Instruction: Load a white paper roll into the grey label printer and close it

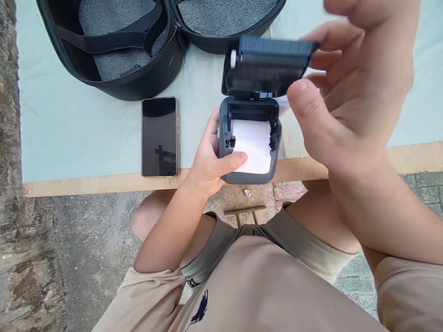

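A small dark portable label printer (276, 161) is in my left hand (211, 161), raised at the table's front edge. That thumb presses on the white paper (251, 138) inside the printer, and the other fingers go round behind the body. The printer's hinged lid (273, 69) stands open above it, showing a dark roller with a white end gear. My right hand (360, 87) is at the lid's right edge, fingers curled behind the corner and thumb in front; the exact contact is partly hidden. Something white (283, 101) shows behind the printer, mostly covered.
A black smartphone (159, 138) lies left of the printer on the pale cloth-covered table (86, 133). Behind it stands an unzipped black case (138, 78) with grey foam and a strap. The table's wooden edge (104, 183) runs above my knees. A rough wall (20, 258) borders the left.
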### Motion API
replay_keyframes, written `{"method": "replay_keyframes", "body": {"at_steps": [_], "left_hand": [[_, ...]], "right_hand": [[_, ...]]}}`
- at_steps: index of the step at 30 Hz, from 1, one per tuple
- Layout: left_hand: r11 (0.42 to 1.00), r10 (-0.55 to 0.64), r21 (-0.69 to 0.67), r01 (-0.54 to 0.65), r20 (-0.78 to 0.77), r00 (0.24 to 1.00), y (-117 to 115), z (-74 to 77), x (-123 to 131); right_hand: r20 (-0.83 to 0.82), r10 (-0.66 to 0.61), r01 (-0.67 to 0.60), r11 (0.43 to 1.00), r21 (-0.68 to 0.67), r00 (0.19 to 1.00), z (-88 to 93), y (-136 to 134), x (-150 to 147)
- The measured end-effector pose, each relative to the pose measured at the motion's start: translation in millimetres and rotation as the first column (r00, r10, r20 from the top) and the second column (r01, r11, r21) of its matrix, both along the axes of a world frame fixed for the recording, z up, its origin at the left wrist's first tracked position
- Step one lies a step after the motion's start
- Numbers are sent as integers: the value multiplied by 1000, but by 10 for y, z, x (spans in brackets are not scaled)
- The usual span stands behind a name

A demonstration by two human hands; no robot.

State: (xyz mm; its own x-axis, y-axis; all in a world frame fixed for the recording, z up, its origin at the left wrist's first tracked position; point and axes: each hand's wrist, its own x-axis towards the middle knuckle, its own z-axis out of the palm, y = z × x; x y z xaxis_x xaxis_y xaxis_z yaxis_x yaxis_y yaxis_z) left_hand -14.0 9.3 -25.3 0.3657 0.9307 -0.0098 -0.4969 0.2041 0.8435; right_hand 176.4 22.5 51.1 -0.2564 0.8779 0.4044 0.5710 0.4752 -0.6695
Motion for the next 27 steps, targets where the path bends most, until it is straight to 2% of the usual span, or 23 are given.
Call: {"method": "replay_keyframes", "body": {"at_steps": [3, 7, 11, 13, 16, 21, 27], "left_hand": [[1000, 7, -15, -8, -5, 1000, -9, 22, -3], [999, 9, -41, -9, -9, 1000, -27, 49, 2], [997, 28, -67, -29, -11, 1000, -25, 28, 2], [999, 19, -50, -20, -4, 1000, -13, 5, -3], [1000, 7, -29, -7, 7, 1000, -4, 1, -10], [996, 11, -91, -7, 46, 999, -35, 110, 0], [997, -2, -77, 3, 18, 1000, -42, 188, 16]], "right_hand": [[-47, -21, 26, 993, 118, 999, -14, 10, -6], [38, 134, -138, 979, 151, 990, -39, 50, 51], [176, 201, -220, 971, 93, 964, -40, 71, 110], [185, 234, -249, 967, 63, 955, -35, 71, 120], [177, 201, -215, 975, 62, 964, -27, 61, 112], [185, 201, -206, 979, 8, 962, 8, 14, 61], [185, 251, -251, 968, -20, 950, 37, -65, 4]]}}
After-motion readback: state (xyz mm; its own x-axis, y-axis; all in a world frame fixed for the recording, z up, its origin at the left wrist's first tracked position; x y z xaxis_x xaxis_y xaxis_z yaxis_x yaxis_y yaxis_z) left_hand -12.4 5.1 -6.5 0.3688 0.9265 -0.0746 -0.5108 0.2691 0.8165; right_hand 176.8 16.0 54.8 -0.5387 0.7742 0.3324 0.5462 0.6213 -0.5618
